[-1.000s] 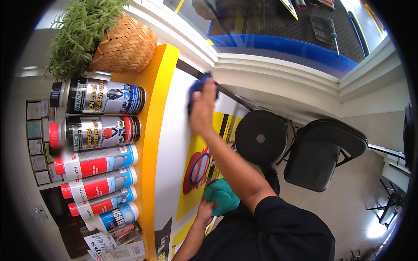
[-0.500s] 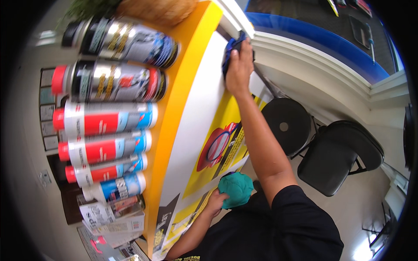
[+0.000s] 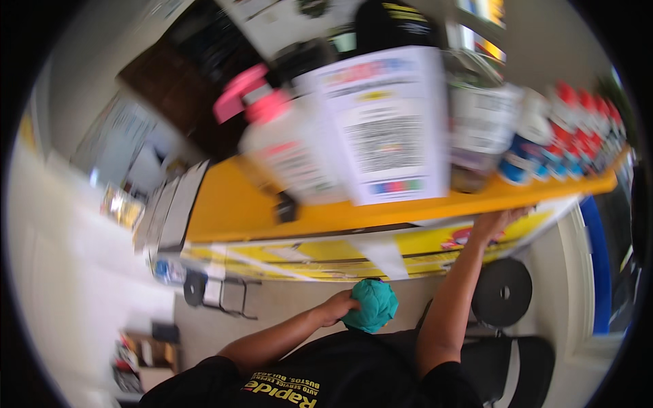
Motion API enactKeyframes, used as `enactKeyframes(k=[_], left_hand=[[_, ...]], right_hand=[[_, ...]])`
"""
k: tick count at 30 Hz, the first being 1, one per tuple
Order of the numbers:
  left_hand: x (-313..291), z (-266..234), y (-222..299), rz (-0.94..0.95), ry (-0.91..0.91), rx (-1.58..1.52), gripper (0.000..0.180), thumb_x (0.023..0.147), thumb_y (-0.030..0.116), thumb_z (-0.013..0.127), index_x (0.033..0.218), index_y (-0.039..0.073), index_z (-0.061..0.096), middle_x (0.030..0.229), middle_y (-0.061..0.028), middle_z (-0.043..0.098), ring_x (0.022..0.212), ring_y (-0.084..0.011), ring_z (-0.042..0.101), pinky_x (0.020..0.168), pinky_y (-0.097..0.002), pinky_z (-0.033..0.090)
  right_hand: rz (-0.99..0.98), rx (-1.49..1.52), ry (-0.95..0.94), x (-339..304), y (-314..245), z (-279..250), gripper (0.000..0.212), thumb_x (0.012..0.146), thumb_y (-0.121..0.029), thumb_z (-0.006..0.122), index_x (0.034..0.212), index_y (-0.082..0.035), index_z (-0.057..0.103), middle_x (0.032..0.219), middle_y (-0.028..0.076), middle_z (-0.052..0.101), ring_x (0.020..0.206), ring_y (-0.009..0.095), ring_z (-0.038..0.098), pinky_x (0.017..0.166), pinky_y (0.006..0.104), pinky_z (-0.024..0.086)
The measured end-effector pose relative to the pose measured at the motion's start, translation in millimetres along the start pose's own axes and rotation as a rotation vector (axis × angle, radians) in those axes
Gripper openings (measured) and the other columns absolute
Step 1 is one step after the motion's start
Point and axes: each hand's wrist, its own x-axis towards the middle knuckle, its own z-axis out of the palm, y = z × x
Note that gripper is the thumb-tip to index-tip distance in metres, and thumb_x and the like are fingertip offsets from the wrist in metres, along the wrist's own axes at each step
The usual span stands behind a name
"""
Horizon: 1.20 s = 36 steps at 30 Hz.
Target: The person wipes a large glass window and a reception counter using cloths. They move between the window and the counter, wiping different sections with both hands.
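Observation:
My left hand [image 3: 337,308] is closed around a teal, rounded, crumpled bundle that looks like cloth [image 3: 373,305], held in front of my body. My right arm reaches forward to the counter's front. There my right hand [image 3: 496,224] lies against the yellow and white printed front panel [image 3: 381,257], just under the overhanging orange-yellow counter top [image 3: 326,221]. Its fingers are blurred and partly hidden by that edge. No cloth shows at this hand now.
On the counter stand a pink-topped pump bottle [image 3: 289,146], a printed white sign [image 3: 386,129], a clear jar [image 3: 476,129] and a row of red-capped bottles [image 3: 571,126]. A round black stool [image 3: 502,292] and a black chair [image 3: 507,367] are at right.
The view has swung left along the counter, bringing the sign and pump bottle in. My right hand, earlier pressing a dark blue cloth on the panel, now shows no cloth. The left keeps the teal bundle.

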Motion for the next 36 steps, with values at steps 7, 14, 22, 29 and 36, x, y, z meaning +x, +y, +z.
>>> enactKeyframes(k=[7, 14, 22, 29, 36], left_hand=[[-163, -177, -143, 0.176, 0.295, -0.658, 0.047, 0.092, 0.009, 0.064, 0.135, -0.007, 0.060, 0.126, -0.0203, 0.071, 0.119, -0.0326, 0.070, 0.103, -0.0455, 0.057], [-285, -269, -324, 0.333, 0.692, -1.291, 0.050, 0.089, 0.002, 0.060, 0.138, -0.007, 0.052, 0.131, -0.0203, 0.063, 0.120, -0.0360, 0.068, 0.104, -0.0515, 0.056], [-301, -302, -329, 0.263, 0.732, -1.402, 0.045, 0.091, 0.004, 0.061, 0.135, -0.004, 0.057, 0.131, -0.0158, 0.065, 0.120, -0.0323, 0.066, 0.106, -0.0487, 0.054], [-304, -379, -326, 0.291, 0.714, -1.318, 0.042, 0.092, 0.003, 0.062, 0.133, -0.005, 0.059, 0.129, -0.0166, 0.068, 0.118, -0.0305, 0.069, 0.105, -0.0462, 0.055], [-361, -483, -318, 0.320, 0.900, -1.317, 0.047, 0.094, 0.006, 0.061, 0.140, -0.005, 0.051, 0.133, -0.0189, 0.064, 0.120, -0.0333, 0.068, 0.105, -0.0476, 0.056]], right_hand=[[0.302, -0.143, -0.208, -136, -126, -23, 0.071, 0.108, -0.056, 0.047, 0.156, -0.004, 0.049, 0.157, 0.031, 0.043, 0.145, 0.045, 0.040, 0.118, 0.0566, 0.033], [0.783, 0.623, -0.277, -209, -308, -51, 0.066, 0.099, -0.021, 0.070, 0.149, -0.001, 0.033, 0.128, 0.028, 0.058, 0.110, 0.040, 0.069, 0.081, 0.0467, 0.067], [0.857, 1.062, -0.995, -323, -474, -110, 0.040, 0.103, -0.017, 0.052, 0.136, 0.000, 0.035, 0.140, 0.033, 0.055, 0.127, 0.045, 0.061, 0.108, 0.0488, 0.055], [0.155, 0.901, -1.680, -425, -572, -87, 0.034, 0.111, -0.013, 0.044, 0.144, -0.003, 0.047, 0.152, 0.020, 0.051, 0.142, 0.031, 0.049, 0.116, 0.0431, 0.045], [0.244, 1.324, -2.161, -537, -699, -53, 0.057, 0.104, -0.010, 0.058, 0.154, 0.010, 0.041, 0.161, 0.025, 0.044, 0.152, 0.033, 0.040, 0.126, 0.0456, 0.025]])
